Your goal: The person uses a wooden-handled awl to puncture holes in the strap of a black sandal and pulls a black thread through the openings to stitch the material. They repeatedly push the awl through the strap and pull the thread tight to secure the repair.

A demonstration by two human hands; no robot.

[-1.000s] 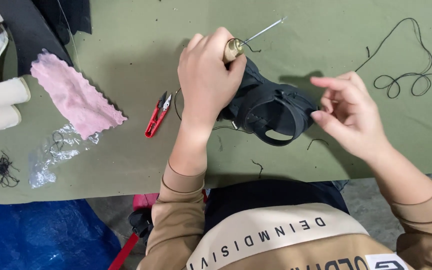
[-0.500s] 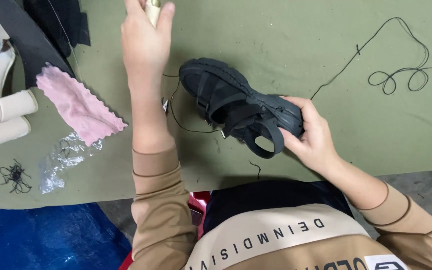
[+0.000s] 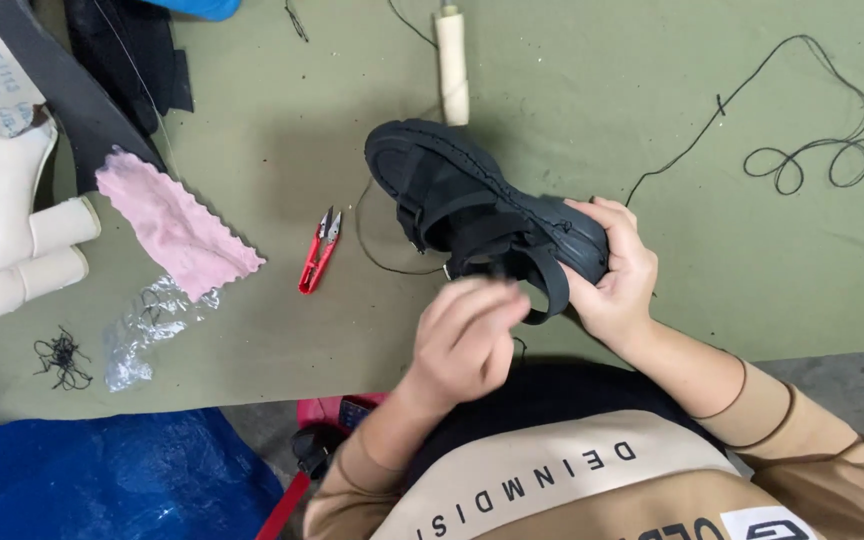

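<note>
Gripping the black sandal (image 3: pixel 472 205), right hand (image 3: pixel 614 272); left hand (image 3: pixel 467 340) beside its strap.

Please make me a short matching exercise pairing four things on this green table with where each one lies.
Things:
1. black sandal
2. red thread snips
3. pink cloth
4. wooden-handled awl

Places:
A. at the far edge of the table, beyond the sandal's toe
B. gripped at its heel end by the right hand
C. at the left, beside the white boot
D. flat on the table between the cloth and the sandal

Pairs: 1-B, 2-D, 3-C, 4-A.
</note>
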